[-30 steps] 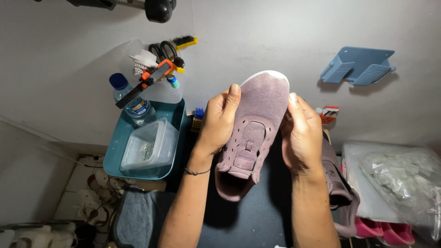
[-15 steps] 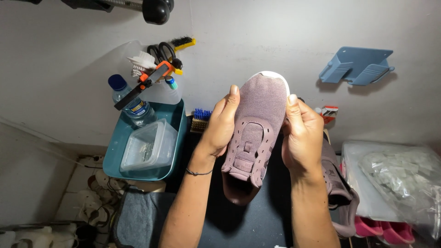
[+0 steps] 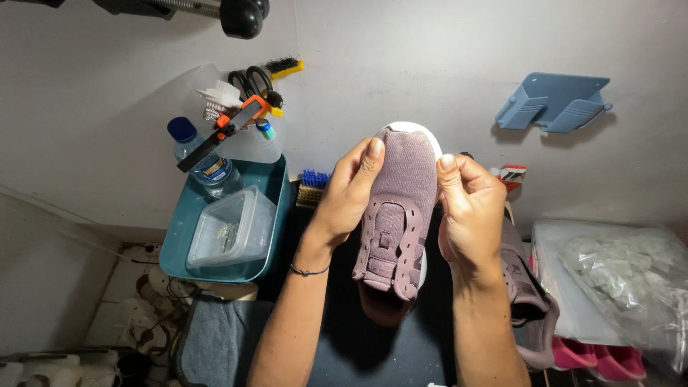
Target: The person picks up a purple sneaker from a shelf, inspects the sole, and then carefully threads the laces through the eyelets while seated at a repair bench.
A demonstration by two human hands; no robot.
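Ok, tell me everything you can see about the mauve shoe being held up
The mauve shoe is a small knit-looking sneaker with a white sole edge at the toe and a perforated strap panel across the top. It is held toe-up, opening down, above a dark surface. The left hand and right hand grip its sides.

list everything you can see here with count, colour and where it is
shoe: 1, mauve with white sole, held up at centre
second shoe: 1, mauve, behind right wrist
tub: 1, teal, left
clear box: 1, transparent, in tub
water bottle: 1, clear with blue cap, in tub
scissors: 1, black, above tub
brush: 1, blue bristles, right of tub
wall holder: 1, blue, upper right
plastic bag: 1, clear, right
left hand: grips shoe's left side
right hand: grips shoe's right side
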